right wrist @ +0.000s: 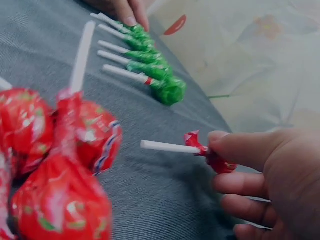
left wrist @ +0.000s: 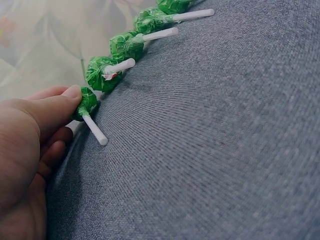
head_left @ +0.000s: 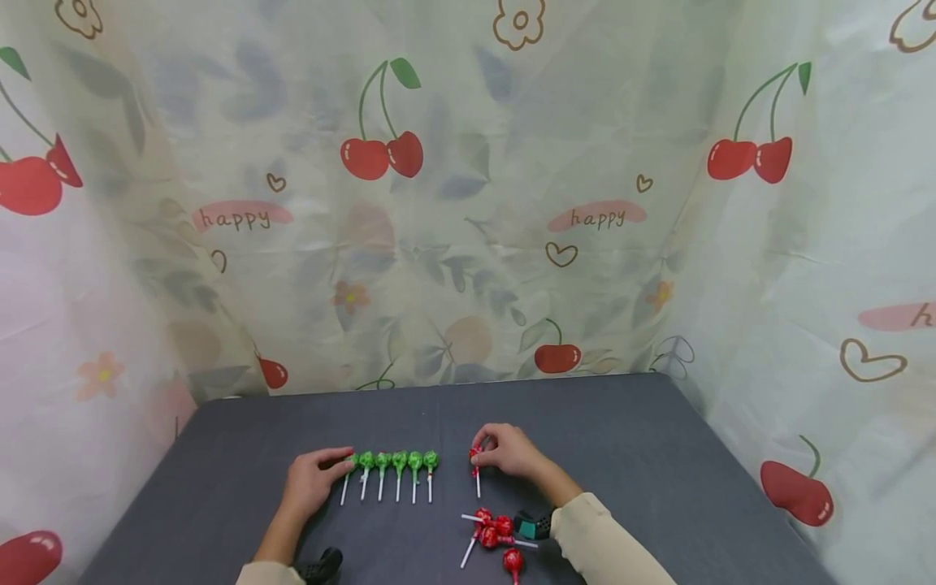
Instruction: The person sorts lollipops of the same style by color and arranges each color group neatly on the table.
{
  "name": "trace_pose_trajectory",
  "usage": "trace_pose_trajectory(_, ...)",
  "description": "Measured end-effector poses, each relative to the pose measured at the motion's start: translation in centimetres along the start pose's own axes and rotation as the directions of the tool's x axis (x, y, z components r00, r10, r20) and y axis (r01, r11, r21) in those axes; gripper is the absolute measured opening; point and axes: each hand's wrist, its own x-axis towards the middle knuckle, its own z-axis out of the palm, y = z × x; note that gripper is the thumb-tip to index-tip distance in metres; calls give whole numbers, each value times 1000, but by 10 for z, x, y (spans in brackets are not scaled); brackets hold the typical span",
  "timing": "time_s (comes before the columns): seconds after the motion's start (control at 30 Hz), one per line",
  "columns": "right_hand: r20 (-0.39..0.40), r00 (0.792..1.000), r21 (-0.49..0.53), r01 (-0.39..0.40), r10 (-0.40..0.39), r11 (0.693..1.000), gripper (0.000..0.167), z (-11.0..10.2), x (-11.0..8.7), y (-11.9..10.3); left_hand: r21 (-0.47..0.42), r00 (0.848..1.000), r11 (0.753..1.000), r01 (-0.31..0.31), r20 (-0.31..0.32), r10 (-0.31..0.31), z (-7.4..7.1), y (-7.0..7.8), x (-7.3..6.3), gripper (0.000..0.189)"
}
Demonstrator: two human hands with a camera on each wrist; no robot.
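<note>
Several green-wrapped lollipops (head_left: 399, 461) lie side by side in a row, their white sticks toward me. My left hand (head_left: 309, 481) is at the row's left end, thumb and fingers pinching the head of the leftmost green lollipop (left wrist: 88, 102). To the right of the row, my right hand (head_left: 512, 452) pinches a red lollipop (right wrist: 220, 161) by its wrapped head, its stick (head_left: 478, 486) pointing toward me. Below that hand, several red lollipops (head_left: 488, 536) lie in a loose pile, sticks in different directions. One more red lollipop (head_left: 513, 561) sits just in front of the pile.
A dark grey cloth (head_left: 395, 548) covers the table. Behind it and on both sides hangs a pale curtain (head_left: 453, 284) printed with cherries and flowers. A dark band with a camera (head_left: 534, 526) is on my right wrist, close beside the red pile.
</note>
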Motion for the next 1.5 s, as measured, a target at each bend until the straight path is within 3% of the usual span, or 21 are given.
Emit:
trace_pose_trajectory(0.33, -78, 997, -38, -19, 16, 999, 17, 9, -2, 2, 9, 1000, 1000, -13, 19, 13, -3, 1, 0, 28)
trace_pose_trajectory(0.57, -107, 994, -53, 12, -18, 999, 17, 12, -3, 1, 12, 1000, 1000, -10, 12, 10, -3, 1, 0, 28)
trace_pose_trajectory(1.5, -95, 995, -12, -26, 24, 1000, 21, 11, -2, 6, 3, 1000, 1000, 0, 12, 0, -2, 1, -1, 27)
